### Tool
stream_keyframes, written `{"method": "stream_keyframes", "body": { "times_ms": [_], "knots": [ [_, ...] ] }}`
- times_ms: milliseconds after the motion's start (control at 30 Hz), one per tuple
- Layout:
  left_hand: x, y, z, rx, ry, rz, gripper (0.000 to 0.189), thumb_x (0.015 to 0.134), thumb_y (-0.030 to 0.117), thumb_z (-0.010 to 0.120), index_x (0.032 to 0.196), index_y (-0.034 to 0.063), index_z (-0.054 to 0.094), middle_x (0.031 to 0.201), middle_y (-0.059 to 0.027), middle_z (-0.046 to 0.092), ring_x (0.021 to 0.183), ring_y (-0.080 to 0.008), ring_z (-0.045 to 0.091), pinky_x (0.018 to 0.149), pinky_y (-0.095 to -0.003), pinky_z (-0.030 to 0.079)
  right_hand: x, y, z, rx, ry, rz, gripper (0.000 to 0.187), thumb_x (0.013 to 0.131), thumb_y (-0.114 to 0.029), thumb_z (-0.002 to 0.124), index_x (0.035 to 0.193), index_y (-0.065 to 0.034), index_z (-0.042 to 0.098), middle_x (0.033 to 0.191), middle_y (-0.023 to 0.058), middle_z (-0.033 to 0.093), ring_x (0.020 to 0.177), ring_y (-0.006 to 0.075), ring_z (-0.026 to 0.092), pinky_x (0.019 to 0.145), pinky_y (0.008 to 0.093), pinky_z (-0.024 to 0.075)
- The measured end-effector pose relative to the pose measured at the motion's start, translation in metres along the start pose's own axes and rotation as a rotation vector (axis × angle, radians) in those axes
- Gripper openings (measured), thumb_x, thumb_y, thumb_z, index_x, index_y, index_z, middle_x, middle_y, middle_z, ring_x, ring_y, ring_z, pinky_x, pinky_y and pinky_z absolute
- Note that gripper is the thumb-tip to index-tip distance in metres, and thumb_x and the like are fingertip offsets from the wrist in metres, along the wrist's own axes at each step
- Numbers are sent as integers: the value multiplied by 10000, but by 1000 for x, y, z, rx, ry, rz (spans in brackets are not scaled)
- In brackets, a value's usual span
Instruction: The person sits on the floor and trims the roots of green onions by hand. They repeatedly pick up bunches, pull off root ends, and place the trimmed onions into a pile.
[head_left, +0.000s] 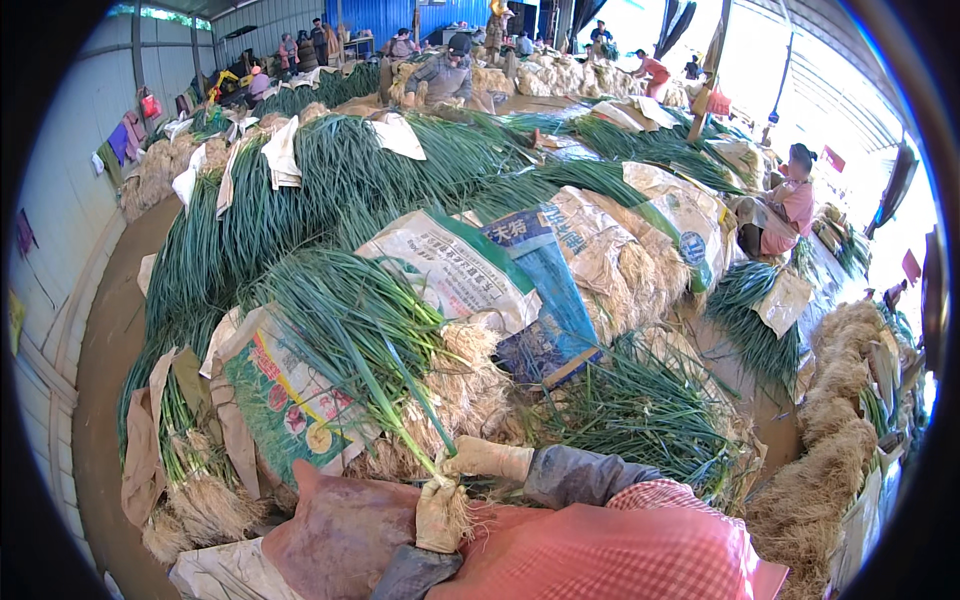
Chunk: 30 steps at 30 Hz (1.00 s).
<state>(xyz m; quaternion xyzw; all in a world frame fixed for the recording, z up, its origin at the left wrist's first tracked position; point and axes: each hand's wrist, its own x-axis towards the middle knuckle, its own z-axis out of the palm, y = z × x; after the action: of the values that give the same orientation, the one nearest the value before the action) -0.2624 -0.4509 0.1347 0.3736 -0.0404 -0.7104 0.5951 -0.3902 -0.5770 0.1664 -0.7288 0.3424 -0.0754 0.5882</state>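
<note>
My left hand (439, 517), in a pale work glove, is closed around the root end of a few green onions (401, 431). Their white stems and stringy roots show at the glove, while the leaves reach up and left over a heap. Just above it, my right hand (484, 459), gloved too, pinches a green leaf (427, 401) that stands apart from the stems. Before me lies a large pile of green onions (352, 300), with its pale roots (465, 390) turned to the right. A red checked apron (570, 547) covers my lap.
Printed woven sacks (457, 262) and a blue sack (555, 292) lie over neighbouring piles. More onions (645, 412) are heaped close on my right, and bundled roots (817, 450) line the far right. A co-worker (784, 202) sits at right; another person (446, 71) works farther back.
</note>
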Motion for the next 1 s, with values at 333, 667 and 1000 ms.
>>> {"method": "stream_keyframes", "body": {
  "times_ms": [333, 667, 1000],
  "knots": [
    [-4, -2, 5, 93, -102, 97, 408, 909, -8, 514, 1306, 51, 437, 1022, -96, 609, 823, -158, 613, 700, -261, 548, 5, 15, 5, 438, -166, 31, 192, 825, -222, 659, 820, -30, 666, 651, -53, 553, 569, 41, 453, 495, 233, 373],
    [-10, 4, 8, 5, -186, 54, 449, 926, 16, 507, 1358, 36, 385, 1086, -117, 607, 866, -156, 616, 722, -273, 546, 5, 32, 13, 741, -161, -39, 132, 841, -161, 615, 811, -33, 618, 620, -44, 506, 501, 48, 413, 444, 222, 320],
    [-12, 8, 3, -312, -363, -59, 380, 932, 96, 512, 1298, 32, 431, 1061, -97, 585, 918, -224, 599, 865, -392, 522, -2, 9, 11, 836, -328, 157, 225, 909, -236, 591, 975, -22, 605, 669, -62, 544, 531, 24, 473, 458, 180, 371]
  ]
}}
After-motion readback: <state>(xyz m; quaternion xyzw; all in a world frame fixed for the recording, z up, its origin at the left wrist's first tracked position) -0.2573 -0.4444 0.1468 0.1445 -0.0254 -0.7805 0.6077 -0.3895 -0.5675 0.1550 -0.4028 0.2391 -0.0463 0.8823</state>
